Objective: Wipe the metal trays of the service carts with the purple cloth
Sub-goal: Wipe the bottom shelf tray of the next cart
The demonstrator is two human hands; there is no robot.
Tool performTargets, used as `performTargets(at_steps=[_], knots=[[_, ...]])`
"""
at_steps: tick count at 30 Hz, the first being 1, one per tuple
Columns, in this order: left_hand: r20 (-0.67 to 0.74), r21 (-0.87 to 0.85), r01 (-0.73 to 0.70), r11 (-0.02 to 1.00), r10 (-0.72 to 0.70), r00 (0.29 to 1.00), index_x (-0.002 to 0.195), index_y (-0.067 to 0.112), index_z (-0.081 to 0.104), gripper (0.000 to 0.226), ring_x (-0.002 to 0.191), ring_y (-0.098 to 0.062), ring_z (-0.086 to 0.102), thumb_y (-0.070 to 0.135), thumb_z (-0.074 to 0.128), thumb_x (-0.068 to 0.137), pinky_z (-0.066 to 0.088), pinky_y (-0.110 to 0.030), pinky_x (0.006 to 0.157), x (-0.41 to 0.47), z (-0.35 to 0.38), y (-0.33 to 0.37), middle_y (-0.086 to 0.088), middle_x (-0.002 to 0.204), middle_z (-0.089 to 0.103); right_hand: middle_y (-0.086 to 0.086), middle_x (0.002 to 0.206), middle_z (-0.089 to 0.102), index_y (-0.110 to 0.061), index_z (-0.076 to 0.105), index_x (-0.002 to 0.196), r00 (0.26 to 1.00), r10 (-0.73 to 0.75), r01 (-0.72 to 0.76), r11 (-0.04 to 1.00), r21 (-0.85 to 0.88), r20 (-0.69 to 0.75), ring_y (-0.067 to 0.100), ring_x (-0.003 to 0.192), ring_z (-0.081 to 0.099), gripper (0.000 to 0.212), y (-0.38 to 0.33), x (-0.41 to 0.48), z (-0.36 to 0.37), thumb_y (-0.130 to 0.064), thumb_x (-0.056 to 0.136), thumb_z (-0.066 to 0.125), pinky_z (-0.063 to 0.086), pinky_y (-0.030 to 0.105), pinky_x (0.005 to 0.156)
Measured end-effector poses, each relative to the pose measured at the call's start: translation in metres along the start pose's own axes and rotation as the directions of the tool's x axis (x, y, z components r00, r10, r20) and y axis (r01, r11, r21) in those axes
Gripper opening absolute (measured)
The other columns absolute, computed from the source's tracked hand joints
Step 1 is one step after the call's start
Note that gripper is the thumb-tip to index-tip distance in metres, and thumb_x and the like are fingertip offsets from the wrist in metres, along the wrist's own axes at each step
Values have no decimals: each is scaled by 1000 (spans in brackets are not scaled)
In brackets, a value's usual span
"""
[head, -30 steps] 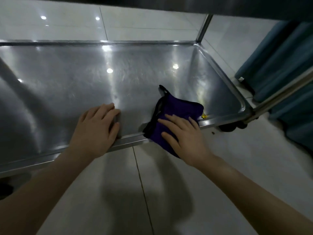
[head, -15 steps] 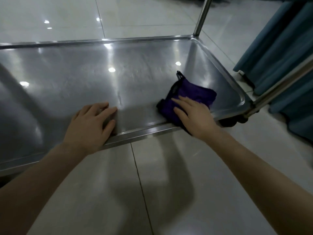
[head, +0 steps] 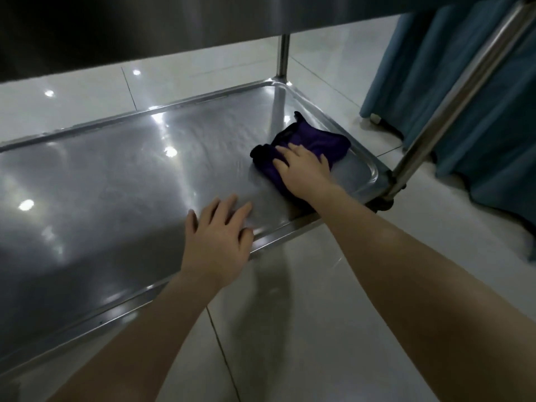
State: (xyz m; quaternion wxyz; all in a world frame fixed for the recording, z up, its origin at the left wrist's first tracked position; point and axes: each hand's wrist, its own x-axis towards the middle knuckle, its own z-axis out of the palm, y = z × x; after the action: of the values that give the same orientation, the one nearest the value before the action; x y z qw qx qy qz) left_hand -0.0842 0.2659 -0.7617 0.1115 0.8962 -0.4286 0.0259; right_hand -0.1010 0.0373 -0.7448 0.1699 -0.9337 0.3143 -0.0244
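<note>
The cart's low metal tray point(head: 121, 181) fills the left and middle of the head view, shiny and reflecting ceiling lights. A crumpled purple cloth point(head: 316, 143) lies inside the tray near its right end. My right hand point(head: 301, 166) presses flat on the cloth with straight fingers, covering its near part. My left hand point(head: 219, 245) rests open on the tray's near rim, fingers spread onto the tray surface.
The underside of an upper shelf point(head: 203, 21) hangs dark across the top. Cart posts stand at the far right corner point(head: 282, 56) and the near right point(head: 452, 100). Teal curtains point(head: 475, 111) hang at the right. Glossy floor tiles point(head: 290, 329) lie below.
My right hand has pushed the cloth from the near rim further into the tray, toward its right end. The view has tilted so the upper shelf shows. My left hand stays on the rim.
</note>
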Motion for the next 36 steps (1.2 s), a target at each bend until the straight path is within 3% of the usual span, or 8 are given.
performTargets(at_steps=[8,17,23,26,28,31,33,36], knots=[[58,74,5,997,-10,998,135,26,52,51,131,-30,38,40,37,88,29,-53,104,7,-4,4,-1,144,43,-11,152,38,-40,40,143,992,-103,95,990,-100,-78,11,142,31,46,42,-122,-8,-51,100,29,13,42,117],[32,78,25,997,-28,999,136,29,51,57,132,-31,38,44,26,87,30,-53,106,8,-4,5,2,146,43,-4,161,19,-33,28,150,993,109,-107,994,28,-52,18,148,10,50,48,18,-18,-47,102,24,3,53,118],[60,100,33,994,-39,997,137,29,49,55,134,-30,37,43,28,89,28,-52,108,5,-6,8,2,148,42,-10,156,30,-41,36,145,994,-77,75,997,-27,-75,14,145,23,46,41,-73,-2,-50,101,30,9,46,117],[159,175,55,983,-84,984,146,34,34,59,143,-22,25,46,13,92,15,-53,115,3,-11,14,5,156,27,-12,155,33,-40,38,144,989,-127,120,989,-84,-81,12,143,27,45,34,-112,-1,-49,101,30,8,41,117],[221,197,73,978,-116,968,148,36,27,52,143,-20,24,46,15,98,11,-51,115,0,-19,20,7,158,22,-13,155,32,-40,38,145,992,-114,109,991,-78,-59,11,143,26,45,32,-118,-2,-49,102,28,5,40,118],[255,129,-30,991,-4,967,142,30,42,51,130,-25,44,41,23,96,23,-40,111,-25,-42,23,2,151,37,-11,155,31,-38,38,145,996,-88,87,994,-68,-17,11,143,24,45,32,-113,-7,-48,102,29,3,40,118],[326,107,-90,990,50,944,146,32,34,48,128,-23,46,34,31,98,27,-35,109,-47,-56,12,6,152,35,-10,156,30,-38,36,146,997,-67,69,995,-77,40,13,144,24,46,27,-111,-11,-49,102,28,5,43,118],[441,105,-37,994,-14,897,150,34,21,52,133,-22,38,32,35,99,32,-36,108,-69,-72,-6,10,155,26,-8,156,30,-38,36,145,996,-29,37,995,-90,86,17,142,27,46,13,-119,-13,-50,102,27,11,48,118]])
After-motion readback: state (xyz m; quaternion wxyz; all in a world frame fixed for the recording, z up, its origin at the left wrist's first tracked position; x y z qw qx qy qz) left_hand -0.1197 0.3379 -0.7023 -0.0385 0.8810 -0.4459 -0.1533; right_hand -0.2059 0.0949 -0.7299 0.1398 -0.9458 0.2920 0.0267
